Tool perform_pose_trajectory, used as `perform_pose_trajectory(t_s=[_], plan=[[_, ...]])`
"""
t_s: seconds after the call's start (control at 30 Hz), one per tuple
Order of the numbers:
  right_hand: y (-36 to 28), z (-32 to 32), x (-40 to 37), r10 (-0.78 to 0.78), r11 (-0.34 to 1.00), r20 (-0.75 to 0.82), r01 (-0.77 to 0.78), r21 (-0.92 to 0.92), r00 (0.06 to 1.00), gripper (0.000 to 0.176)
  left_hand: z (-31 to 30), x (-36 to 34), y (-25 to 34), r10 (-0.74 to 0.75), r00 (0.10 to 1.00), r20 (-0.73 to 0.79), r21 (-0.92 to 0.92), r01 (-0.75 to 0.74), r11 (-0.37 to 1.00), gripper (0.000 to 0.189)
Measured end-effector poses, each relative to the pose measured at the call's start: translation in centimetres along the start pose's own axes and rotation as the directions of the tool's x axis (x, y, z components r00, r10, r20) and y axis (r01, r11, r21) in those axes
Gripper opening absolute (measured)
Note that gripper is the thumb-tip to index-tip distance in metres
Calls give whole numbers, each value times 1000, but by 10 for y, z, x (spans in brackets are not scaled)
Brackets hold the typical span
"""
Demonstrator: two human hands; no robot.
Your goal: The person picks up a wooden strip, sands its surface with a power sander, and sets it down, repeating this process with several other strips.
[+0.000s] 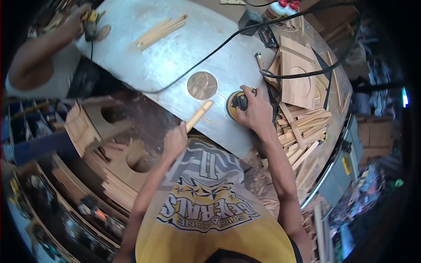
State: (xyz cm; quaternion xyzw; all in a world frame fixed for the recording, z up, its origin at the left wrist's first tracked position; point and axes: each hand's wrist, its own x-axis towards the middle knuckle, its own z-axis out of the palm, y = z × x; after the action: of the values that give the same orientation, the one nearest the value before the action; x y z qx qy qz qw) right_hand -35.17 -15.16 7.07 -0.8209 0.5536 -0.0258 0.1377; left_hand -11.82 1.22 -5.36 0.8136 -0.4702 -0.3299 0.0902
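Right grip (256, 109) was closed over the top of the yellow sander (237, 104), which sat on the metal-faced worktop (144, 57). Left grip (175, 140) was clamped on the near end of a wood stick (199, 115). Its far end angled up towards the sander, just beside the pad; couldn't tell if they touched.

Risks as I read them:
- Stick was held in one grip with no clamp or stop. If the pad caught it, it could kick out or twist, pulling fingers towards the disc.
- Pad looked to be on bare metal, not wood, so it could skate sideways and scuff the sheet.
- Black cord (210, 52) ran slack across the worktop and looped over the square boards (298, 74). A snag could jerk the sander off line or drag boards.
- Loose round disc (202, 85) lay near the sander and could easily get knocked.
- Offcut pile (302, 127) crowded the right wrist, leaving little room to back off.
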Motion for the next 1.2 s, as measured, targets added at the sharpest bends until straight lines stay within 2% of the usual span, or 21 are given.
perform_pose_trajectory(t_s=[0.03, 0.1, 0.17, 0.23, 0.3, 0.37, 0.6, 0.7, 0.8, 1.03, 1.1, 1.2], plan=[[-1, -3, -4, -24, 1000, 13, 24, 1, 1000, 60, -7, -3, 11, -59, 998, 1, 49, 59, 997, 61], [-14, -18, -13, -79, 997, 54, 79, 1, 995, 59, 5, -1, 8, -38, 996, -82, 53, 43, 998, 60], [-28, -19, -18, -103, 995, 75, 103, 14, 992, 58, 11, -3, 9, -65, 994, -83, 43, 69, 997, 59], [-41, -14, -16, -267, 963, -23, 267, 40, 964, 57, 14, -1, 11, -67, 995, -75, 67, 73, 995, 60], [-63, -7, -12, -277, 961, 19, 277, 9, 961, 57, 15, 5, 13, -48, 994, -97, 51, 54, 997, 60], [-81, 3, -9, -271, 961, 136, 275, -17, 953, 57, 11, 11, 14, -44, 998, -33, 50, 46, 998, 60], [-98, 10, -8, -238, 963, 132, 252, -98, 962, 57, 8, 13, 0, 15, 995, -103, -35, -19, 999, 62], [-104, 15, -8, -230, 965, 128, 243, -99, 965, 56, -1, 18, 4, 23, 997, -73, -39, -26, 999, 65], [-113, 18, -12, -240, 965, 118, 250, -79, 964, 54, -8, 16, 5, 55, 998, 19, -59, -54, 997, 69], [-128, 21, -13, -247, 963, 172, 262, -69, 954, 54, -5, 24, 6, -3, 999, 37, -98, 7, 995, 81], [-132, 26, -15, -259, 962, 179, 271, -41, 949, 54, -4, 27, 8, -56, 995, 77, -96, 63, 993, 82], [-127, 35, -19, -326, 944, 79, 321, 75, 942, 51, -3, 26, 9, -68, 993, 101, -62, 74, 995, 80]])
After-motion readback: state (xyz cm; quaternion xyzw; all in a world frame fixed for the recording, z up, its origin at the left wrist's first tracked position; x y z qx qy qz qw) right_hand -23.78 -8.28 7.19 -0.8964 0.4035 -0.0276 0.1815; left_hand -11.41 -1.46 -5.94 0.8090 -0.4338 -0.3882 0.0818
